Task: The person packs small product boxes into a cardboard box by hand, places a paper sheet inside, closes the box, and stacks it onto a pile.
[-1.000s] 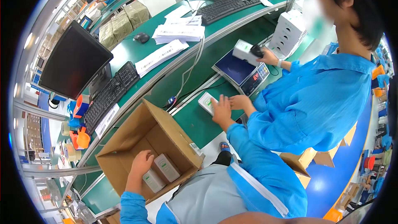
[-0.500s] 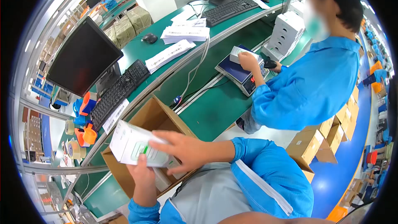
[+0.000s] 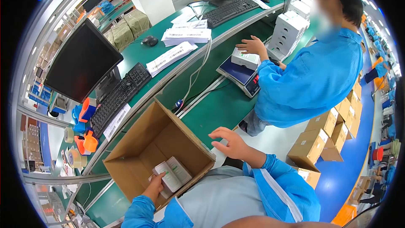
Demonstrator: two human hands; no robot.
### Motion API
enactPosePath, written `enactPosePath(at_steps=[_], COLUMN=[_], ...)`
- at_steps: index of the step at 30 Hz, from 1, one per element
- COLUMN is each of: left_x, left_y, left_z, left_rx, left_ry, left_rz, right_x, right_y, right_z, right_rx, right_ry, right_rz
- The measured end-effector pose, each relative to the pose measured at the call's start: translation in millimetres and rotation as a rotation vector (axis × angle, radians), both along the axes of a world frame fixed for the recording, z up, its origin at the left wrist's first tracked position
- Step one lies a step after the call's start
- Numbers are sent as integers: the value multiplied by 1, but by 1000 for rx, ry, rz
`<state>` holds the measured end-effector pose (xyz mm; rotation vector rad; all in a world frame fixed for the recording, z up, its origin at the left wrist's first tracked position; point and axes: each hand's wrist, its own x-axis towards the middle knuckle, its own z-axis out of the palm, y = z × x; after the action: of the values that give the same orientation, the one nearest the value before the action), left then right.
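An open cardboard box (image 3: 145,143) stands in front of me at the bench edge. Down inside it, my left hand (image 3: 156,185) grips a small white box (image 3: 170,181) with green print. Another white box (image 3: 180,169) lies against it on the box floor, partly covered. My right hand (image 3: 231,144) is in the air just right of the cardboard box, holding nothing, its fingers apart.
A co-worker (image 3: 308,76) stands at right, one hand over a white box (image 3: 247,59) on a weighing scale (image 3: 236,74). White boxes (image 3: 289,33) are stacked behind. A keyboard (image 3: 122,95), monitor (image 3: 82,59), papers (image 3: 171,57) and tape dispensers (image 3: 87,141) line the bench.
The white box went from both hands above the cardboard box down into it with my left hand. My right hand let go and moved right. The co-worker's hand lifted off the box on the scale.
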<state>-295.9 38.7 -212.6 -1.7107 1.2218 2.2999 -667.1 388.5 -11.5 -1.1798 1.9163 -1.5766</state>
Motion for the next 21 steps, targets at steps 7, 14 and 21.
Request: enactPosePath(at_steps=[7, 14, 21], left_x=[5, 0, 41], left_y=[-17, -7, -29], left_z=[11, 20, -23], left_rx=[-74, -207, -188], left_ry=[-323, -480, -501], left_rz=[-332, -361, -345], right_x=[5, 2, -19], right_y=[16, 26, 26], right_z=[-26, -40, -80], right_rx=[57, 180, 228], right_ry=[-79, -177, -242], right_rz=[-68, -32, -18])
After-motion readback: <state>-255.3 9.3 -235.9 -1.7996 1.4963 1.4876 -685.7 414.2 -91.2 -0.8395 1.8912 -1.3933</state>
